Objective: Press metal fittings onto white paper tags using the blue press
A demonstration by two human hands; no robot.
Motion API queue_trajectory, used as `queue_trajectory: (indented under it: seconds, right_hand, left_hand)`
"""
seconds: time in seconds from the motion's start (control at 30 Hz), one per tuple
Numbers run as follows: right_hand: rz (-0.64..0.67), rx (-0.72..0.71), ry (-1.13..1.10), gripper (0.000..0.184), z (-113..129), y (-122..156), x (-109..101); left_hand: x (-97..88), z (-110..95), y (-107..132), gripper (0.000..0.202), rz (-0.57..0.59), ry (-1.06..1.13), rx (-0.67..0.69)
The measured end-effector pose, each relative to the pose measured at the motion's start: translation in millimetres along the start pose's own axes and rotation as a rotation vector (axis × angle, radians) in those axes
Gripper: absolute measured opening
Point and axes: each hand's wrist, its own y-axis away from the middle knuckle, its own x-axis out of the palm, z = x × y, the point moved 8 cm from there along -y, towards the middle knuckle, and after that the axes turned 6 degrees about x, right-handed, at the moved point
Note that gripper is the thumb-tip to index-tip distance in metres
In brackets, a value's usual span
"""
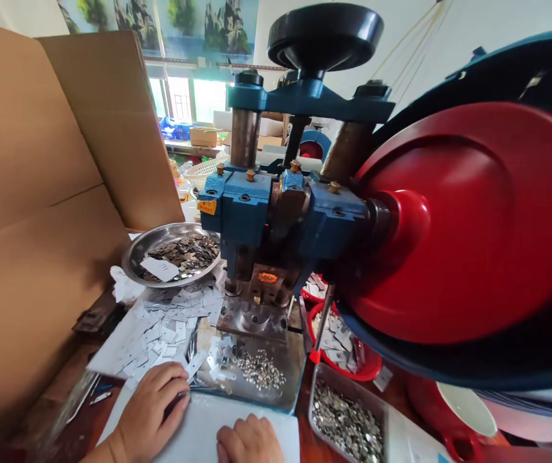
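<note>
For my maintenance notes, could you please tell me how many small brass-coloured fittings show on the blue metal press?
4 small brass-coloured fittings: two at the left of the blue metal press, one in the middle, one at the right. More may be hidden.

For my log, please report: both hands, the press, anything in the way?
Left hand beside flat metal plates; right hand curled over white sheet. Blue press ahead; small shiny parts in between.

- One press (pixel 244 209)
- Two hands (pixel 153 411) (pixel 253 440), before the press
- One bowl (pixel 134 260), left of the press
- Two red baskets (pixel 374 368), beside the press
- Four brass caps (pixel 250 175), on the press
</note>
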Motion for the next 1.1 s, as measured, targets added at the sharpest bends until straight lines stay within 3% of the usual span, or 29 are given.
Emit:
queue_trajectory:
  seconds: [0.23,0.47,0.53,0.6,0.7,0.8,0.9,1.1]
  right_hand:
    - [0.05,0.109,-0.106,0.01,2,-5,-9]
    - [0.083,0.167,-0.149,0.013,4,-9,-21]
    - [0.11,0.172,-0.149,0.013,4,-10,-21]
    - [0.13,0.177,-0.157,0.014,4,-10,-20]
    - [0.152,0.187,-0.176,0.015,1,-9,-18]
    - [0.17,0.191,-0.188,0.016,0,-8,-15]
    - [0.175,0.198,-0.198,0.016,0,-8,-16]
    - [0.2,0.217,-0.199,0.017,0,-10,-17]
  left_hand:
    - [0.1,-6,-3,0.016,0.005,0.047,0.013]
    - [-6.2,-2,2,0.015,-0.071,0.199,-0.016]
    - [-8.0,5,5,0.015,-0.117,0.313,-0.134]
    - [-6.8,16,10,0.018,-0.198,0.49,-0.365]
    - [15.5,22,21,0.035,-0.237,0.932,-0.793]
    - [37.3,6,22,0.042,-0.196,1.396,-1.067]
    - [39.0,-10,18,0.036,-0.164,1.694,-1.166]
    - [34.3,-26,11,0.037,-0.111,1.965,-1.141]
